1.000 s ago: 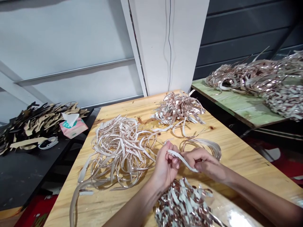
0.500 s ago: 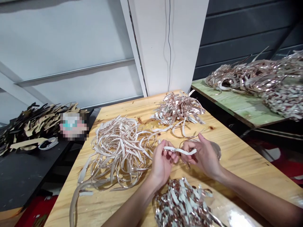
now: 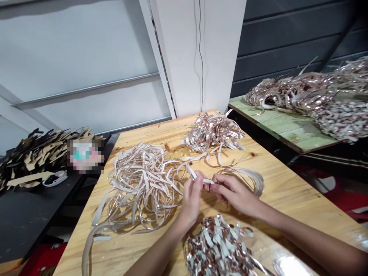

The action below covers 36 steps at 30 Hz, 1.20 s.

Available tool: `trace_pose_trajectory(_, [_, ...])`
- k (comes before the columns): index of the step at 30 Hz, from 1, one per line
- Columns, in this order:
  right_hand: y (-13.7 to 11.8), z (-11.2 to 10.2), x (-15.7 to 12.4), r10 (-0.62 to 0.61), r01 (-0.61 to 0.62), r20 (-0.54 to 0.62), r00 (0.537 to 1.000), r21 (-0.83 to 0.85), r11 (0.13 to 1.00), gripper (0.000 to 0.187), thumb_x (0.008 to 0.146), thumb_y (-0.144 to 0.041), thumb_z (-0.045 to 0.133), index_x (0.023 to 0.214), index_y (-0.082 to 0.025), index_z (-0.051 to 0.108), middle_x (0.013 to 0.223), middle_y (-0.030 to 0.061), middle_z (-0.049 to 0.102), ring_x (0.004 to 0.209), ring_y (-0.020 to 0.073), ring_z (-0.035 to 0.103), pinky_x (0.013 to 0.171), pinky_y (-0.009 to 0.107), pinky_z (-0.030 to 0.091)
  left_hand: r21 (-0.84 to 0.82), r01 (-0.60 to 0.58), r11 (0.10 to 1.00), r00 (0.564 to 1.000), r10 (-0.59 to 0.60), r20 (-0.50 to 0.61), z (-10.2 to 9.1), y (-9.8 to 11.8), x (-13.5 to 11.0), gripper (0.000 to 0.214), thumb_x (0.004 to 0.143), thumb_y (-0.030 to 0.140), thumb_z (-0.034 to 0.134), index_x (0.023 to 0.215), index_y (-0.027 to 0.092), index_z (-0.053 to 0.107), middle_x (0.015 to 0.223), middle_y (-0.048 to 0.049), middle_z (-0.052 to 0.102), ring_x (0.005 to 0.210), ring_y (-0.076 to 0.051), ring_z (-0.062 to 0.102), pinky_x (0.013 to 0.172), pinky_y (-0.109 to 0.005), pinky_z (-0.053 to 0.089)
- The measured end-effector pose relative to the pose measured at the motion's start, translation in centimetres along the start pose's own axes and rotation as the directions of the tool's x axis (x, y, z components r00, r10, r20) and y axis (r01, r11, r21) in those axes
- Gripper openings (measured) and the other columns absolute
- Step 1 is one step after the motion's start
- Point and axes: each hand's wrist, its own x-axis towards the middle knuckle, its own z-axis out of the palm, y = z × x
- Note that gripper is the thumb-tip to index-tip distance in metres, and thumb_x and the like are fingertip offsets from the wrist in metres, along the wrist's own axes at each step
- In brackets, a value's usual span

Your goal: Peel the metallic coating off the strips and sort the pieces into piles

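My left hand [image 3: 192,199] and my right hand [image 3: 231,191] meet over the middle of a wooden table [image 3: 287,191]. Together they pinch a short pale strip [image 3: 201,178], the left at its near end, the right at the other. A big tangle of long pale strips [image 3: 143,184] lies just left of my left hand. A few curved strips [image 3: 250,178] rest right behind my right hand. A heap of short shiny cut pieces [image 3: 218,249] sits close below my wrists.
Another pile of shiny rose-gold strips [image 3: 214,132] lies at the table's far side by a white pillar [image 3: 195,53]. A green table [image 3: 290,128] to the right bears large shiny heaps. A dark table [image 3: 25,214] on the left holds tan and black cut-outs.
My hands have drawn closer together and the strip between them looks shorter. My right hand has moved left. The view has shifted a little to the right.
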Motion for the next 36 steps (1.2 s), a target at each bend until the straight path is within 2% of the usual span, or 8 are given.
trace_pose_trajectory(2, [0.1, 0.0, -0.1, -0.01, 0.01, 0.002, 1.0, 0.024, 1.0, 0.036, 0.104, -0.042, 0.061, 0.075, -0.021, 0.055, 0.062, -0.0044, 0.053, 0.058, 0.0146, 0.05, 0.056, 0.027, 0.038, 0.091, -0.077, 0.993, 0.995, 0.071, 0.072, 0.1, 0.1, 0.0, 0.046, 0.081, 0.064, 0.085, 0.086, 0.019, 0.074, 0.083, -0.0029, 0.066, 0.081, -0.021, 0.056, 0.079, -0.031, 0.043])
trace_pose_trajectory(5, [0.0, -0.1, -0.2, -0.032, 0.032, 0.002, 0.999, 0.039, 0.999, 0.038, 0.105, -0.043, 0.059, 0.073, -0.021, 0.054, 0.062, -0.0045, 0.051, 0.059, 0.015, 0.049, 0.058, 0.028, 0.038, 0.203, -0.169, 0.964, 0.978, 0.139, 0.153, 0.3, -0.1, 0.0, 0.043, 0.091, 0.06, 0.077, 0.078, 0.02, 0.072, 0.077, -0.0024, 0.064, 0.077, -0.021, 0.054, 0.077, -0.032, 0.04])
trace_pose_trajectory(8, [-0.2, -0.1, -0.3, -0.042, 0.042, 0.009, 0.999, 0.035, 0.999, 0.039, 0.104, -0.039, 0.059, 0.071, -0.022, 0.052, 0.063, -0.0041, 0.05, 0.062, 0.0156, 0.049, 0.061, 0.029, 0.036, 0.269, -0.225, 0.937, 0.967, 0.179, 0.184, 0.4, -0.4, 0.0, 0.051, 0.099, 0.062, 0.065, 0.071, 0.02, 0.067, 0.07, -0.0015, 0.059, 0.071, -0.02, 0.048, 0.074, -0.033, 0.035])
trace_pose_trajectory(13, [-0.7, -0.2, -0.7, -0.083, 0.082, 0.036, 0.996, 0.022, 0.996, 0.035, 0.103, -0.034, 0.058, 0.071, -0.022, 0.051, 0.067, -0.0037, 0.048, 0.065, 0.0159, 0.045, 0.063, 0.03, 0.033, 0.297, -0.259, 0.919, 0.958, 0.206, 0.199, 0.5, -0.4, -0.3, 0.059, 0.099, 0.071, 0.056, 0.068, 0.021, 0.061, 0.069, -0.0017, 0.054, 0.068, -0.02, 0.045, 0.07, -0.035, 0.033])
trace_pose_trajectory(21, [-0.9, -0.5, -1.0, -0.148, 0.148, 0.084, 0.985, 0.007, 0.989, 0.037, 0.101, -0.034, 0.059, 0.068, -0.022, 0.049, 0.066, -0.0042, 0.043, 0.064, 0.0157, 0.04, 0.061, 0.029, 0.03, 0.217, -0.2, 0.956, 0.97, 0.162, 0.18, 1.1, 0.0, -0.9, 0.062, 0.096, 0.077, 0.056, 0.068, 0.021, 0.057, 0.065, 0.0005, 0.049, 0.064, -0.018, 0.041, 0.064, -0.033, 0.033])
trace_pose_trajectory(27, [-1.0, -0.9, -1.1, -0.194, 0.198, 0.142, 0.971, -0.013, 0.98, 0.031, 0.103, -0.034, 0.058, 0.075, -0.02, 0.061, 0.075, -0.0003, 0.06, 0.073, 0.0186, 0.053, 0.07, 0.03, 0.037, 0.127, -0.113, 0.986, 0.983, 0.092, 0.156, 1.3, 0.2, -0.8, 0.061, 0.094, 0.077, 0.059, 0.069, 0.021, 0.053, 0.064, 0.0038, 0.043, 0.061, -0.015, 0.036, 0.06, -0.03, 0.031])
trace_pose_trajectory(36, [-1.3, -0.9, -1.0, -0.257, 0.258, 0.214, 0.942, 0.022, 0.966, 0.03, 0.103, -0.035, 0.059, 0.076, -0.021, 0.061, 0.081, 0.0005, 0.063, 0.077, 0.0194, 0.056, 0.074, 0.031, 0.038, -0.047, 0.002, 0.999, 0.993, 0.004, 0.116, 1.3, -1.0, -0.2, 0.059, 0.093, 0.073, 0.065, 0.069, 0.02, 0.055, 0.06, 0.0059, 0.042, 0.058, -0.013, 0.036, 0.058, -0.027, 0.032])
